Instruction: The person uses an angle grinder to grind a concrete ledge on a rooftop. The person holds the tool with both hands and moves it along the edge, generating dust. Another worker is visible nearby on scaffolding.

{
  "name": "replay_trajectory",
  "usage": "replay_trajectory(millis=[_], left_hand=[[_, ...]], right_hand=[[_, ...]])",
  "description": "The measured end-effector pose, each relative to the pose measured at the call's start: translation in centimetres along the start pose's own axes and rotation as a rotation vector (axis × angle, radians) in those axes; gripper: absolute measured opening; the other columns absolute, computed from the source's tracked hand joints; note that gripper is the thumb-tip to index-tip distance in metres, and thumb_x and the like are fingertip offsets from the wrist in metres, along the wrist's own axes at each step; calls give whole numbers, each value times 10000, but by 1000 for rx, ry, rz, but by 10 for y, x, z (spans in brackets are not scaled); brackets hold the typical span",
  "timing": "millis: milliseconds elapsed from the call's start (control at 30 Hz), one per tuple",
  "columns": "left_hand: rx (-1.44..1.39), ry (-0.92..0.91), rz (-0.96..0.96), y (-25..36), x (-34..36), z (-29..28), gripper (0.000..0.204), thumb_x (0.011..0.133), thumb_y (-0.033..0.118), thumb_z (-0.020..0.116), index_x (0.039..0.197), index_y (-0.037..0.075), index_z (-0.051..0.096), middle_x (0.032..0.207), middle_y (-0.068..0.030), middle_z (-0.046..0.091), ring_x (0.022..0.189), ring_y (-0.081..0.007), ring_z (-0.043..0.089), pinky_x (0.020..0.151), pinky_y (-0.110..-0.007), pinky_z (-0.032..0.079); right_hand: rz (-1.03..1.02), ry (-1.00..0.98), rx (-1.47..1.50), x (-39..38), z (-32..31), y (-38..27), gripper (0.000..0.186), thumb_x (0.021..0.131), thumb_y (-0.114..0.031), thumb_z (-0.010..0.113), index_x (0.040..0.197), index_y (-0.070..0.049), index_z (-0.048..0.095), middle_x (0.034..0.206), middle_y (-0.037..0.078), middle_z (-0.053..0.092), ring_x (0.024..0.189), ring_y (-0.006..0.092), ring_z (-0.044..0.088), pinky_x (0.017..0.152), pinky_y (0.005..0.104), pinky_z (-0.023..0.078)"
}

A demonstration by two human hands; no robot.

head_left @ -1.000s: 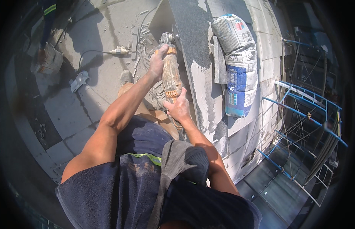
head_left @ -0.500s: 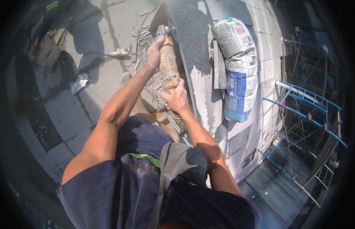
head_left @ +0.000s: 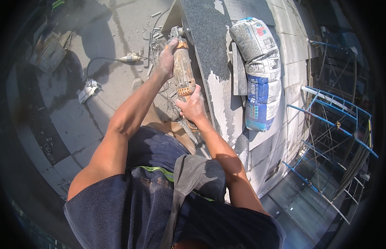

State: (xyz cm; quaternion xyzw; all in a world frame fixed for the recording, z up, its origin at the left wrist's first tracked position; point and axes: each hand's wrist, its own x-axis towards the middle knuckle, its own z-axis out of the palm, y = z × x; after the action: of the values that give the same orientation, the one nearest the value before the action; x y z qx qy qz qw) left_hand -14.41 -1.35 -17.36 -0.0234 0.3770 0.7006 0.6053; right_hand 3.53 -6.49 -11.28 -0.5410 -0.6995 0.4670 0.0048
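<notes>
Head view: left hand (head_left: 167,60) and right hand (head_left: 194,107), curled closed, are gripping the grinder (head_left: 183,68) at 12 o'clock, apparently working the grey slab (head_left: 210,45); the next move is calling for steady guiding.

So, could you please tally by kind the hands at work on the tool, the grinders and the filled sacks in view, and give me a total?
Hands: 2 (left hand, right hand)
Grinder: 1
Filled sack: 1
Total: 4
</notes>
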Motion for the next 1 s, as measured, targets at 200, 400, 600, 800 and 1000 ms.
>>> replay_trajectory(millis=[200, 400, 600, 800, 1000], left_hand=[[-67, -18, -19, -24, -27, -4, 482, 966, 499, 608, 1068, 28, 596, 770, -107, 650, 586, -232, 677, 519, -385, 604], [-60, 8, -23, -32, -44, 1, 485, 972, 498, 601, 1066, 23, 597, 765, -106, 648, 588, -230, 678, 515, -377, 602], [-69, -12, -18, -39, -45, -2, 489, 979, 500, 587, 1067, 19, 594, 762, -110, 646, 581, -231, 675, 510, -371, 599], [-70, -14, -24, -43, -55, 1, 492, 983, 506, 569, 1047, 18, 590, 751, -114, 641, 569, -240, 674, 498, -377, 594], [-60, -17, -39, -29, -39, -1, 503, 967, 520, 582, 1052, 24, 588, 754, -118, 642, 583, -243, 681, 521, -383, 601]], right_hand=[[-33, 56, 16, -32, 4, 24, 746, 774, -98, 758, 1305, 81, 267, 845, 203, 678, 563, 264, 686, 507, 357, 576], [0, 30, -23, -48, -1, 26, 767, 771, -99, 762, 1311, 103, 256, 828, 218, 680, 561, 271, 688, 526, 380, 572], [43, -6, 29, -52, -6, 22, 766, 774, -111, 759, 1312, 101, 257, 833, 222, 691, 542, 266, 683, 522, 377, 568], [56, -36, 52, -62, -7, 27, 888, 758, -156, 763, 1399, 102, 204, 916, 322, 693, 877, 468, 709, 784, 477, 563], [47, -29, 42, -44, -5, 20, 883, 766, -162, 757, 1384, 140, 203, 898, 326, 691, 900, 477, 703, 796, 492, 559]])
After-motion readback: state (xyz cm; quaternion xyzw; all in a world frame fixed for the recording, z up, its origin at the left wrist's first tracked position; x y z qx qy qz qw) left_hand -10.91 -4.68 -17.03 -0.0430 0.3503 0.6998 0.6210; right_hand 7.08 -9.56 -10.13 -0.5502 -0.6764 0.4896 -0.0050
